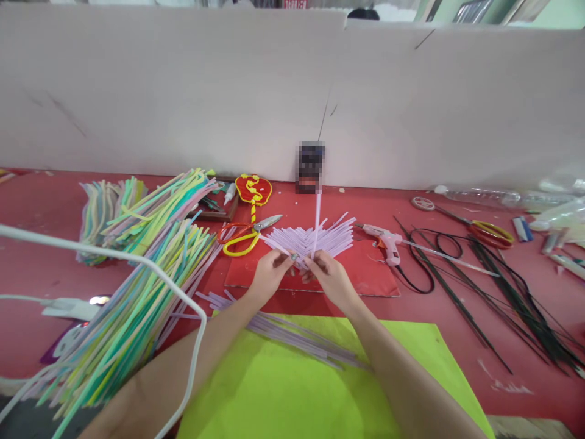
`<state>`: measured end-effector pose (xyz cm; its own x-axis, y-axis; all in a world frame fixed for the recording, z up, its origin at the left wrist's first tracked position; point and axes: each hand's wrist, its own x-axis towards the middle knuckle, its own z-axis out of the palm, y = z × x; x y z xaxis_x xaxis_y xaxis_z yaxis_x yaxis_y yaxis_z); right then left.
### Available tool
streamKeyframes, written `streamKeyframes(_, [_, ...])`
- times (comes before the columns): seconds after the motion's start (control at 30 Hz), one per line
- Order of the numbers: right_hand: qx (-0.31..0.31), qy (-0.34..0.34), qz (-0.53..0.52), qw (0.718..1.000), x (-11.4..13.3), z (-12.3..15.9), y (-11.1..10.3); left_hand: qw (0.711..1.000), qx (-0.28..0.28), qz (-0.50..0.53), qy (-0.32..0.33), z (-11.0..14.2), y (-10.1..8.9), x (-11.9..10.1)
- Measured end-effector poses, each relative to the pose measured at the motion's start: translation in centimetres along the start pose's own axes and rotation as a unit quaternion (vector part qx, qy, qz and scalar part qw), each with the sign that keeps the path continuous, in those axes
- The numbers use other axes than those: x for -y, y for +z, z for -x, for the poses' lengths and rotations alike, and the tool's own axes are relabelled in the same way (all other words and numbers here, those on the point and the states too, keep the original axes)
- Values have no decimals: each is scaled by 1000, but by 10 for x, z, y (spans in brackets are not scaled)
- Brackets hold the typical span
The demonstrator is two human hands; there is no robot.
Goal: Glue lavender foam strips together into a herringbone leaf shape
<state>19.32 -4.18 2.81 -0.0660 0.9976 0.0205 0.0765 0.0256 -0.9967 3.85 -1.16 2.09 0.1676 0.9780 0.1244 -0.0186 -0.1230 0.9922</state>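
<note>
You've got smooth, plastic- or paper-looking lilac strips (337, 235), a matt paper-like lime sheet (283, 396), metal-bladed, smooth plastic-handled scissors (269, 223), a smooth pink plastic glue gun (389, 242), a glossy clear plastic bottle (479, 195), a matt white panel (183, 91), and a smooth, faintly shiny red table (384, 204).

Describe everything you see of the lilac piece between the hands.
The lilac piece is made of thin, fuzzy-looking strips slanting in from both sides, meeting in a V-shaped pattern. It fans out at its far side, narrows toward the near tip, and sits over a red board. The left hand and right hand pinch near that tip, partly hiding it.
</note>
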Motion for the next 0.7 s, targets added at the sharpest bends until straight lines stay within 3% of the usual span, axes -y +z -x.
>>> streamKeyframes(0.23, [-53,12,-2,999,8,-3,-9,999,20,29,-10,-2,0,1])
streamKeyframes(0.33, [-85,-1,43,995,8,-5,-14,999,36,30,-10,-1,0,0])
streamKeyframes(0.5, [-116,-32,119,986,2,-7,-20,999,23,27,11,1,0,0])
streamKeyframes(0.7, [-149,-22,171,974,-6,-10,-28,999,-4,24,26,3,0,0])
